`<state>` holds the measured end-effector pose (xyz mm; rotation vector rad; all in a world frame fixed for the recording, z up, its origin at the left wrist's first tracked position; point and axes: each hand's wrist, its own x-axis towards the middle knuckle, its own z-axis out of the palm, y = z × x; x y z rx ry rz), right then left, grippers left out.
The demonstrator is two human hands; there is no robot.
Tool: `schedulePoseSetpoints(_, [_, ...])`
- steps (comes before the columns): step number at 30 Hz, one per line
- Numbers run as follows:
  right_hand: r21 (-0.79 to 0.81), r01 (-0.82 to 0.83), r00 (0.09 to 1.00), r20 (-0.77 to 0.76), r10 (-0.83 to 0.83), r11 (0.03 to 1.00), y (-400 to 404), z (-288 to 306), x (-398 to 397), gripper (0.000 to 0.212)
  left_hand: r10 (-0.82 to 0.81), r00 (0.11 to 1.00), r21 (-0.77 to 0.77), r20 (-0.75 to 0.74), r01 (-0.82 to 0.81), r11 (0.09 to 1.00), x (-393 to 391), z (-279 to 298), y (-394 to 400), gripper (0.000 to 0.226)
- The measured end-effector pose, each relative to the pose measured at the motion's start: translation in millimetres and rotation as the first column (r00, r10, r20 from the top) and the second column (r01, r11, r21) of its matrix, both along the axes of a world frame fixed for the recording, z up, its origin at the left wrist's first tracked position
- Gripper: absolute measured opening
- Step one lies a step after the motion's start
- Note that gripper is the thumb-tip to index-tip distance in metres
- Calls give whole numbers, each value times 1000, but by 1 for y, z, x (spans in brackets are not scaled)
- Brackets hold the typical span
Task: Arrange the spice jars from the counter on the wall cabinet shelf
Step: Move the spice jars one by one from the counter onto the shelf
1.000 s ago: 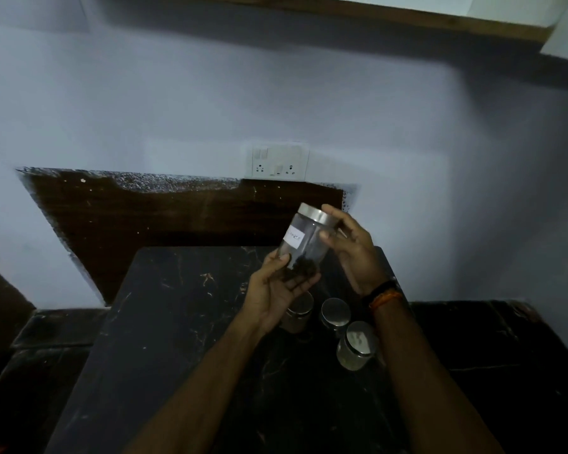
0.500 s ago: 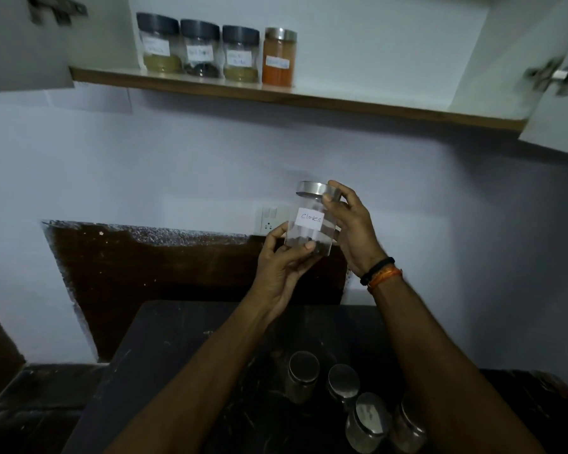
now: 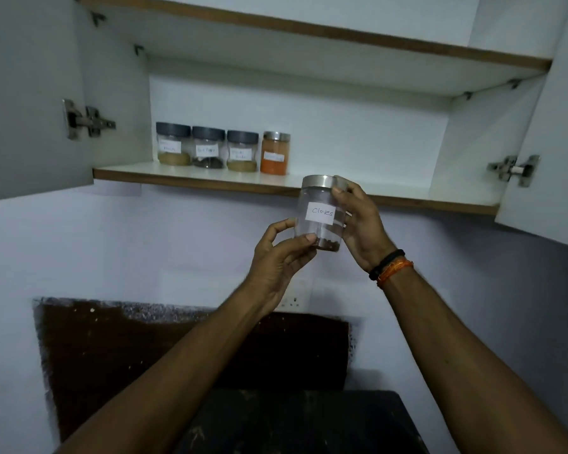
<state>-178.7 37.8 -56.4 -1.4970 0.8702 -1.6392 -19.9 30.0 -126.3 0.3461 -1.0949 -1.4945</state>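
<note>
Cloves jar (image 3: pixel 320 214) (steel lid, upright): left hand (image 3: pixel 277 257) pinches its base between thumb and fingers; right hand (image 3: pixel 359 224) curls round lid and side, below the cabinet shelf (image 3: pixel 191 183).

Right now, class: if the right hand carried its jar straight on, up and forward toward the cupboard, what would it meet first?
Probably the shelf's front edge: the right hand holds the cloves jar just below that level. Raised higher, the way looks free, right of the orange jar. Depth is uncertain.
</note>
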Motion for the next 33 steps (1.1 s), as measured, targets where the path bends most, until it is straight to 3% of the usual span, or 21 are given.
schedulePoseSetpoints(9, [-91,-12,1000,-5,12,996,-19,67,-7,38,183,965,-260,185,-132,957,-1,71,-24,62])
schedulePoseSetpoints(15, [-121,37,993,-109,-50,992,-34,105,-13,46,254,921,-355,295,-141,924,-2,111,-46,68])
schedulePoseSetpoints(27, [-109,53,986,-154,-70,993,-74,121,-32,47,186,917,-337,351,-62,940,-11,130,-98,59])
schedulePoseSetpoints(29, [-111,69,986,-145,-85,991,-81,120,-35,45,282,842,-413,459,-79,907,-12,131,-104,59])
schedulePoseSetpoints(30, [-114,83,985,-143,-99,990,-85,120,-36,46,390,748,-494,536,-96,864,-12,132,-107,62])
schedulePoseSetpoints(33, [-99,122,979,-152,-136,988,-102,117,-44,48,700,291,-736,652,22,677,-10,136,-122,72])
